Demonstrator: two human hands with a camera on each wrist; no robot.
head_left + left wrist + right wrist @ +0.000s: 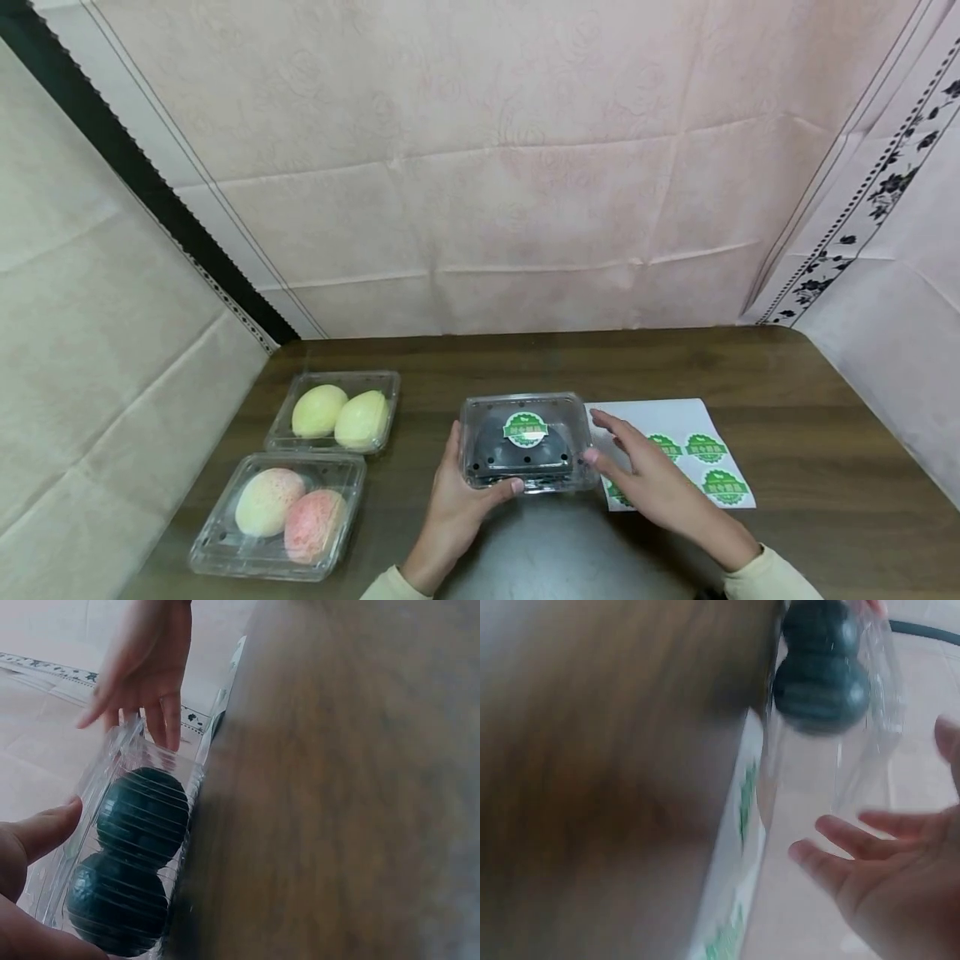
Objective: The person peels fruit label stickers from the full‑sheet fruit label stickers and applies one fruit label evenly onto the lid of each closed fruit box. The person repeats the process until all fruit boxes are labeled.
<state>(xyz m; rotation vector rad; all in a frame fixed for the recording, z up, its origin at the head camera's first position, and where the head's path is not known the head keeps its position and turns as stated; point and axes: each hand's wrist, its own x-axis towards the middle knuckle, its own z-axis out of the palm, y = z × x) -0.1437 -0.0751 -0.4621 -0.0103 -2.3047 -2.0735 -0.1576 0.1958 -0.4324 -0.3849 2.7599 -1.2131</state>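
Note:
A clear plastic clamshell box (491, 417) with a round green-and-white sticker (525, 429) on its lid is in the middle of the table. Through its ribbed wall the left wrist view shows two dark round items (142, 817) side by side. My left hand (461, 508) grips the box at its left end, thumb along the front edge and fingers at the left side. At the right end my right hand (651, 477) holds its fingers spread, the thumb close to the box's corner; in the right wrist view the fingers (832, 862) stand apart from the box.
A white sheet of green round stickers (675, 412) lies under and beyond my right hand. To the left are two more clear boxes, one with pale yellow round items (318, 411) and a nearer one with speckled white and pink items (315, 525). Pale cloth (487, 208) hangs behind the wooden table (825, 467).

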